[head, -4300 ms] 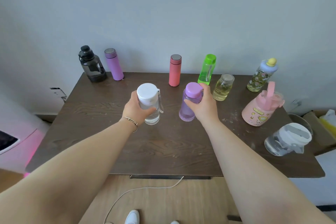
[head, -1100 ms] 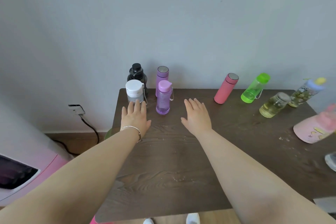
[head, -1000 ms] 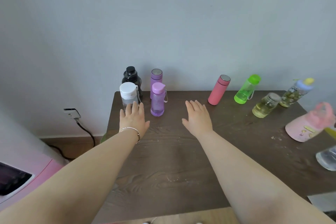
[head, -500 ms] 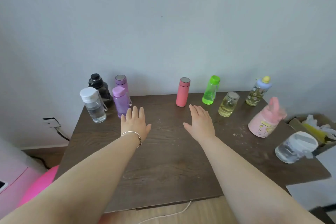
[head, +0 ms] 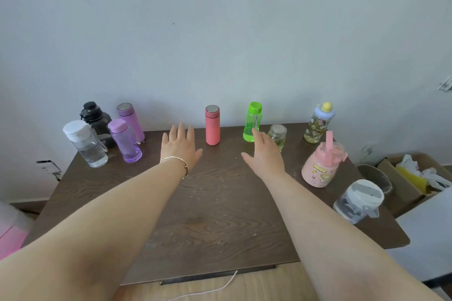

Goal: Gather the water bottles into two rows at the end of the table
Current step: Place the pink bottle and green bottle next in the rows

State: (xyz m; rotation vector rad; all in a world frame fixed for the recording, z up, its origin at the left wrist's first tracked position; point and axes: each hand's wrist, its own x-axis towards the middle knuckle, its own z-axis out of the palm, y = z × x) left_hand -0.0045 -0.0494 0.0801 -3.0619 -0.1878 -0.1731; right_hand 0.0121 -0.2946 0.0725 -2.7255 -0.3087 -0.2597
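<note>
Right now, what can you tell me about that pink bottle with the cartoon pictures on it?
The pink bottle is squat and rounded, seemingly plastic, with yellow and white cartoon drawings on its belly. A pink lid caps it, and a pink straw or spout sticks straight up from the top. It stands on the table near the right edge, untouched, apart from the other bottles. The wide lens makes it look tilted.

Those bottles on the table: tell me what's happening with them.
A person is gathering them at the left end. Four stand there in two rows: black bottle and purple flask behind, clear bottle and lilac bottle in front. Both hands are empty, left hand near the red flask, right hand near the green bottle.
</note>
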